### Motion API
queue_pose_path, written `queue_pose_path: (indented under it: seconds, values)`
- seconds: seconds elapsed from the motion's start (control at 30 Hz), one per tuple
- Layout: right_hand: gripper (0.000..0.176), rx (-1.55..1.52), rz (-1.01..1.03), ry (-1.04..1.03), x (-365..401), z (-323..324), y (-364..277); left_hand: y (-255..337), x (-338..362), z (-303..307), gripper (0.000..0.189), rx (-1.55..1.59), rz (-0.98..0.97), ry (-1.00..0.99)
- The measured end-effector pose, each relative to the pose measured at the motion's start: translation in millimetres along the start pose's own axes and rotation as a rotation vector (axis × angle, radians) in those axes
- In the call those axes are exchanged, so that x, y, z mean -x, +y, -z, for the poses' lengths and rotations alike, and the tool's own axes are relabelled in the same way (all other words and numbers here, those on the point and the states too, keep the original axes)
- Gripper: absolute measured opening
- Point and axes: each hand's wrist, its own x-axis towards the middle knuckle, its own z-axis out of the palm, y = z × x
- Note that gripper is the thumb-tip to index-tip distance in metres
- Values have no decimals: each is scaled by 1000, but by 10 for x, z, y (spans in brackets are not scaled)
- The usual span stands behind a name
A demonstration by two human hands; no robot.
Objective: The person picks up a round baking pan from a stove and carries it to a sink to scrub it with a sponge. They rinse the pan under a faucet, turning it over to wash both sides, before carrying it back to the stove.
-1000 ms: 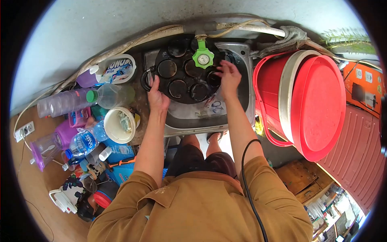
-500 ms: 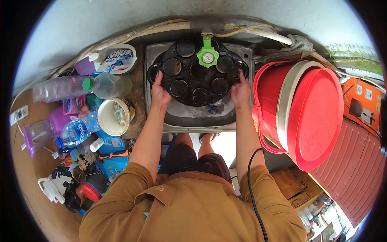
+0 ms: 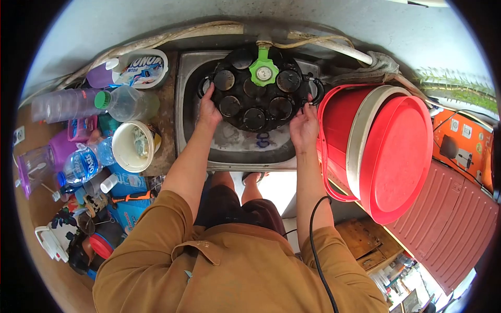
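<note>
A round black pan (image 3: 241, 110) with several round hollows is held over the sink (image 3: 224, 147), partly beneath the green tap (image 3: 264, 72). My left hand (image 3: 209, 110) grips its left handle, thumb along the rim. On the opposite side my right hand (image 3: 305, 122) is closed round the right handle (image 3: 313, 89), near the sink's right edge. The tap covers part of the pan's middle and back. A small dark blue item (image 3: 262, 139) lies in the sink basin in front of the pan.
Right of the sink stands a red bucket (image 3: 334, 122) with a red lid-like disc (image 3: 397, 156). Crowding the left are a white tub (image 3: 121, 146), a green-capped bottle (image 3: 128, 103) and an Oasis bottle (image 3: 83, 167). A black cable (image 3: 314, 245) hangs along my right arm.
The view has shifted, so the surroundings sit further left. Both hands have carried the pan slightly to the right relative to the sink, keeping hold of its handles.
</note>
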Motion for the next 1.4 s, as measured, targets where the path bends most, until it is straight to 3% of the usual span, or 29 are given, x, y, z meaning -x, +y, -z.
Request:
queue_pose_path:
  seconds: [0.3, 0.47, 0.5, 0.57, 0.67, 0.7, 0.87, 0.97, 1.2, 1.27, 1.3, 1.33, 1.4]
  values:
    - [26, -86, -156, 67, -168, 292, 236, 171, -9, -88, 41, -76, -37, -16]
    - [11, -99, -304, 94, -131, 313, 428, 343, 325, -295, 37, -264, -348, -1]
    - [11, -108, -306, 93, -161, 352, 493, 377, 467, -355, 36, -319, -431, 90]
    - [16, -130, -566, -77, -275, 562, 669, 434, 851, -569, 37, -420, -571, 84]
    - [30, -136, -717, -32, -114, 107, 739, 465, 1429, -960, 34, -588, -691, 49]
    - [40, 11, -718, 123, -123, 10, 881, 454, 1599, -1059, 33, -660, -738, 87]
    - [54, 81, -855, -60, -74, -367, 1227, 351, 2198, -1235, 27, -1064, -875, 142]
    - [74, 115, -1095, -50, -85, -526, 1360, 268, 2466, -1306, 26, -1142, -887, 155]
    - [67, 186, -1172, -96, -182, -568, 1355, 403, 2702, -1201, 23, -1459, -886, 82]
    - [54, 240, -926, -99, -280, -334, 1494, 520, 2632, -1220, 25, -1789, -953, -435]
    - [32, 138, -711, -219, -219, -215, 1448, 546, 2541, -1209, 26, -1753, -914, -632]
    - [23, 277, -957, -263, -411, -200, 1464, 553, 2501, -1219, 26, -1753, -914, -628]
    - [20, 161, -731, -216, -22, -376, 964, 549, 2450, -1242, 22, -1786, -746, -873]
